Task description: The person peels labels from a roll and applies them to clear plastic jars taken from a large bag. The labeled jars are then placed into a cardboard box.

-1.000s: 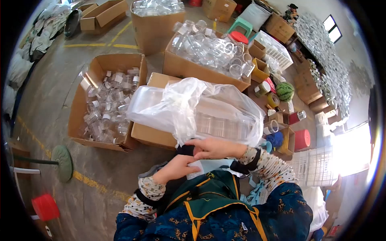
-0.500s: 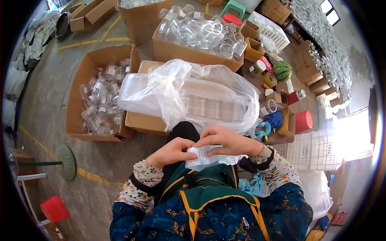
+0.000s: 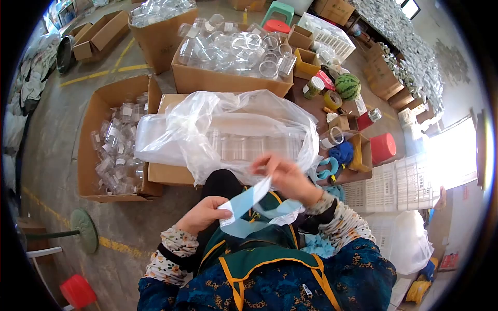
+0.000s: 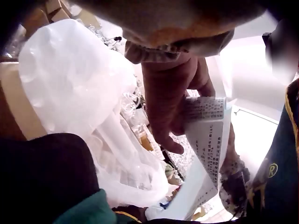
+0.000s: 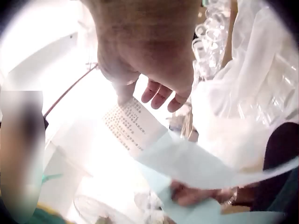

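Observation:
A light-blue strip of backing paper with white printed labels (image 3: 243, 203) stretches between both hands above the lap. My left hand (image 3: 203, 213) pinches its left end between thumb and fingers, a white patch showing beside the thumb. Blurred by motion, my right hand (image 3: 288, 179) is higher up and to the right. In the right wrist view, its thumb and forefinger pinch the corner of a label with lines of small print (image 5: 126, 123). A further length of strip loops below the right hand. In the left wrist view, a printed label (image 4: 205, 112) hangs by the left hand (image 4: 170, 93).
Beyond the knees, a clear plastic bag of transparent containers (image 3: 249, 142) lies on a cardboard box. Boxes of clear jars stand left (image 3: 119, 150) and behind (image 3: 233, 57). On the right, a low brown table (image 3: 353, 176) holds a watermelon (image 3: 347, 86), tape and jars.
The strip, earlier bunched between two close hands, is now drawn out long. My right hand has moved up and away from the left. The head view has shifted so the boxes sit further left.

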`<state>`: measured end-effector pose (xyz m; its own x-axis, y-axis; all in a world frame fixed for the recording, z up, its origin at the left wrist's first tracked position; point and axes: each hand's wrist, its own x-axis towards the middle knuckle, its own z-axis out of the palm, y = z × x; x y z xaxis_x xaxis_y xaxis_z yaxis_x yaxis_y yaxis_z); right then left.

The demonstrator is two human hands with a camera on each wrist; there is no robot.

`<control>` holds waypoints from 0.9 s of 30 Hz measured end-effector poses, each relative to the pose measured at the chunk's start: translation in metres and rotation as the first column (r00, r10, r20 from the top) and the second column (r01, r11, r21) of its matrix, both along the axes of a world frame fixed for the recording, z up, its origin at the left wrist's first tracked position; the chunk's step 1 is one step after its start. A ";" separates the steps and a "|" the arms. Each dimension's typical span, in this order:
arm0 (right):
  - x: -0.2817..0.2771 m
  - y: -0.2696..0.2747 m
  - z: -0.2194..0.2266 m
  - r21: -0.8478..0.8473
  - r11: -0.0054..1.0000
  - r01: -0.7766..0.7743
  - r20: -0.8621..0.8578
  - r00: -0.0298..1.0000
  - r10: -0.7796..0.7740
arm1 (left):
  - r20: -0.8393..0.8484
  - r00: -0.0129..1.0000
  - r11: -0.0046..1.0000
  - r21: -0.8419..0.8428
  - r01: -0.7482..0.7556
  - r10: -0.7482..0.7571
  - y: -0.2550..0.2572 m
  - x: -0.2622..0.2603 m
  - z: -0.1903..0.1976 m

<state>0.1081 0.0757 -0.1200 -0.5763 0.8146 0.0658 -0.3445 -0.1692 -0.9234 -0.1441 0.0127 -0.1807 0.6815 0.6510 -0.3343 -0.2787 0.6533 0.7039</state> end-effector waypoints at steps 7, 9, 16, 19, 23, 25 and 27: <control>0.101 0.132 -0.033 0.480 0.845 -0.237 0.830 0.435 -0.350 | -0.057 0.998 0.997 -0.081 -0.013 0.009 -0.002 -0.019 -0.022; 0.120 0.152 -0.074 0.435 0.807 -0.400 0.894 0.302 -0.332 | -0.039 0.999 0.997 -0.082 -0.007 0.004 -0.002 -0.018 -0.032; 0.128 0.161 -0.129 0.204 0.748 -0.631 0.921 -0.136 -0.365 | -0.038 0.999 0.995 -0.097 -0.008 0.004 0.004 -0.016 -0.035; 0.123 0.154 -0.135 0.215 0.731 -0.648 0.884 -0.189 -0.428 | -0.045 0.999 0.996 -0.094 -0.001 -0.003 0.008 -0.018 -0.036; 0.113 0.142 -0.134 0.293 0.714 -0.636 0.792 -0.257 -0.554 | -0.043 0.999 0.993 -0.115 0.011 -0.016 0.009 -0.019 -0.043; 0.116 0.144 -0.134 0.363 0.652 -0.666 0.718 -0.247 -0.651 | -0.047 0.999 0.993 -0.119 0.010 -0.016 0.010 -0.019 -0.043; 0.130 0.153 -0.138 0.332 0.769 -0.546 0.804 -0.263 -0.534 | -0.037 0.999 0.993 -0.118 0.002 -0.007 0.009 -0.020 -0.041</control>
